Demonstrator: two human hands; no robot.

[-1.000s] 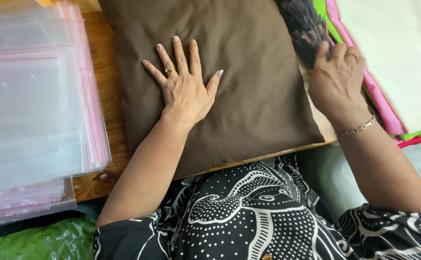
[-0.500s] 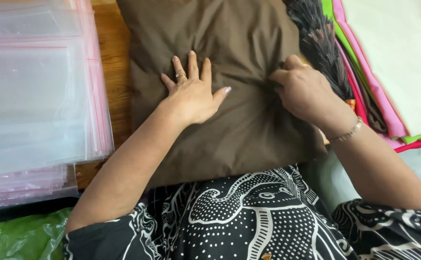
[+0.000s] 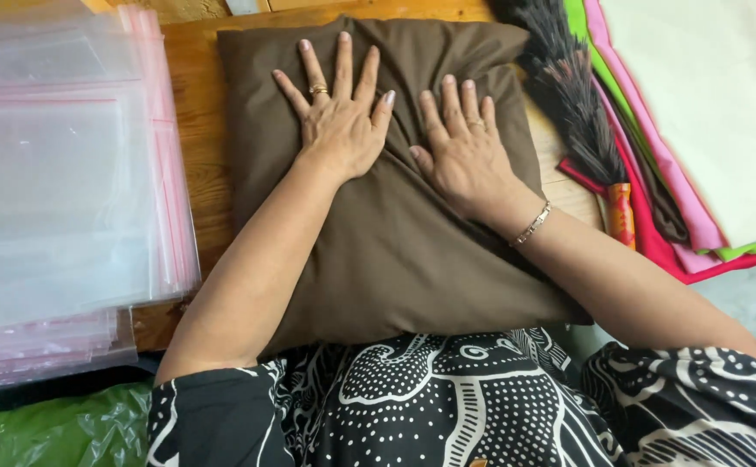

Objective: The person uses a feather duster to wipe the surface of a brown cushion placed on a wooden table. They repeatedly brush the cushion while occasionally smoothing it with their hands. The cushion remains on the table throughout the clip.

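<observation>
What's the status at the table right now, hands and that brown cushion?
Left hand and right hand flat, fingers spread, on the brown cushion. Cushion lies on the wooden table. Clear bags left, feather duster right, neither touching the hands.

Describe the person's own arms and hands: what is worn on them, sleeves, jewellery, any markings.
Both forearms are bare. The left hand wears a gold ring with a small raised top on one finger. The right hand wears a thin plain ring, and a slim metal link bracelet circles that wrist. Short sleeves of a black garment with white dotted and swirling print cover the upper arms. No markings show.
</observation>
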